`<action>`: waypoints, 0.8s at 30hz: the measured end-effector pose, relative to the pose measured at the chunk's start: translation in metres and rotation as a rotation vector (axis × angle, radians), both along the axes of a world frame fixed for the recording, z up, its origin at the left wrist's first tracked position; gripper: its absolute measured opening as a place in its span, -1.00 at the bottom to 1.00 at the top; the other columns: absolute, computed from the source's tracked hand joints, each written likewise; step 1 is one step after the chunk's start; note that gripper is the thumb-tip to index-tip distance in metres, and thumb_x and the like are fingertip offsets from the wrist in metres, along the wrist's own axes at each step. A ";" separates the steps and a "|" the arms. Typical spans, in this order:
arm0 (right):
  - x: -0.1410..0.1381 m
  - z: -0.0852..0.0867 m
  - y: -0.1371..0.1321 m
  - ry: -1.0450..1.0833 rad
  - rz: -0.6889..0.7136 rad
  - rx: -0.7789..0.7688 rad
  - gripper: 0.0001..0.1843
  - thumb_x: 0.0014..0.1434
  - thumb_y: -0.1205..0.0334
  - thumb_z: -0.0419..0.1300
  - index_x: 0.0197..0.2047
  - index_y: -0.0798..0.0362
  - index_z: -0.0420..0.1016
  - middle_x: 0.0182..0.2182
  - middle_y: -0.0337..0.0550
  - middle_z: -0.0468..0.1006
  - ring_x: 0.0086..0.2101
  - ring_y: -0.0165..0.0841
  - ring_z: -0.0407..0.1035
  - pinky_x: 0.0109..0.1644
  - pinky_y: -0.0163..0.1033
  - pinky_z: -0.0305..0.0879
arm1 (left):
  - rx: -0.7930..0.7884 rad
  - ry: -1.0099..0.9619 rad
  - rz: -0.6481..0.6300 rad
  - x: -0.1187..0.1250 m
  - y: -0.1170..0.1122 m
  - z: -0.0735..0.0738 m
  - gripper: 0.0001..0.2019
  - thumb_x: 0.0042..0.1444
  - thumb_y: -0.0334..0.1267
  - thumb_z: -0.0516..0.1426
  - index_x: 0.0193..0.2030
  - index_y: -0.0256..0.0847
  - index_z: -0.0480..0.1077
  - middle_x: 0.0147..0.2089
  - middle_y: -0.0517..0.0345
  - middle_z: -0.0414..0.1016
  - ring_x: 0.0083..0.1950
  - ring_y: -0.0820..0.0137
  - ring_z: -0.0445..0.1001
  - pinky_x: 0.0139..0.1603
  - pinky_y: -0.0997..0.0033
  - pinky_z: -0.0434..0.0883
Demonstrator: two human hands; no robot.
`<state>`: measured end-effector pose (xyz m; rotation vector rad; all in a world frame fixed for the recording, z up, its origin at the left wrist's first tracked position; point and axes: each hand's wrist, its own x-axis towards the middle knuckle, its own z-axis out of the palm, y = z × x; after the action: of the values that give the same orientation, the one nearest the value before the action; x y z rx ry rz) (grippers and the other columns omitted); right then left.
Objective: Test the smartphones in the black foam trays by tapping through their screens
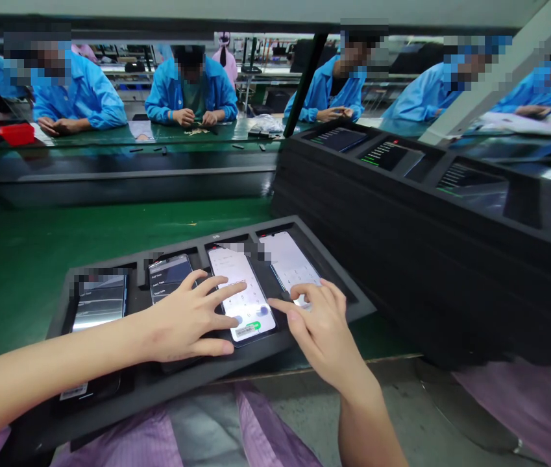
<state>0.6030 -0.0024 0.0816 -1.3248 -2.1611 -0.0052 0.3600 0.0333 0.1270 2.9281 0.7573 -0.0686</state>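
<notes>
A black foam tray [275,360] lies before me with several smartphones in its slots. My left hand [190,318] is spread over the third smartphone [221,263], whose lit white screen shows a dial pad. Its fingers reach across that screen. Just right of the same screen is my right hand [321,318], index finger stretched out and the other fingers bent. Part of it covers the rightmost smartphone [285,253], also showing a keypad. Under my left wrist, the second smartphone [171,269] displays a dark test menu. The leftmost smartphone [102,298] is partly hidden by my forearm.
To the right, a tall stack of black foam trays [377,240] holds more phones in its top tray. Beyond the green table [12,240], several co-workers in blue jackets [192,91] sit at a bench. A red object [16,134] lies at the far left.
</notes>
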 end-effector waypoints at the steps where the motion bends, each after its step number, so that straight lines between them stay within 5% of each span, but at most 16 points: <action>1: 0.005 0.001 0.001 0.014 -0.025 0.037 -0.57 0.28 0.31 -0.16 -0.12 -0.01 0.55 -0.31 -0.13 0.33 -0.21 -0.31 0.25 0.13 -0.01 -0.04 | -0.001 -0.001 -0.001 0.000 0.000 0.000 -0.57 0.23 0.08 -0.13 0.05 0.01 0.38 0.33 -0.11 0.10 0.22 -0.06 0.18 0.10 -0.16 0.09; 7: 0.048 -0.007 0.021 0.221 -0.225 0.164 -0.54 0.27 0.27 -0.15 -0.29 -0.02 0.61 -0.46 -0.18 0.32 -0.38 -0.35 0.23 -0.12 -0.10 0.08 | 0.009 -0.044 -0.048 0.021 0.016 -0.002 -0.54 0.24 0.07 -0.17 0.11 -0.06 0.32 0.33 -0.19 0.09 0.23 -0.03 0.17 0.09 -0.13 0.10; 15: 0.068 -0.017 0.035 0.360 -0.110 0.003 -0.53 0.26 0.24 -0.12 -0.42 -0.04 0.62 -0.60 -0.26 0.27 -0.46 -0.40 0.24 -0.23 -0.17 0.10 | 0.012 -0.101 -0.132 0.074 0.047 -0.017 -0.52 0.23 0.07 -0.12 0.17 -0.09 0.26 0.33 -0.23 0.07 0.25 -0.02 0.14 0.10 -0.13 0.11; 24: 0.069 -0.017 0.031 0.369 -0.123 0.008 -0.54 0.24 0.28 -0.10 -0.47 -0.02 0.60 -0.60 -0.26 0.24 -0.48 -0.41 0.20 -0.27 -0.18 0.08 | 0.056 -0.104 -0.168 0.086 0.057 -0.023 -0.52 0.23 0.09 -0.17 0.12 -0.04 0.32 0.31 -0.20 0.13 0.22 -0.06 0.16 0.07 -0.15 0.11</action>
<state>0.6722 0.0290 0.0648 -1.3341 -1.7676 0.1683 0.4464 0.0902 0.1039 3.0139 0.5054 0.0916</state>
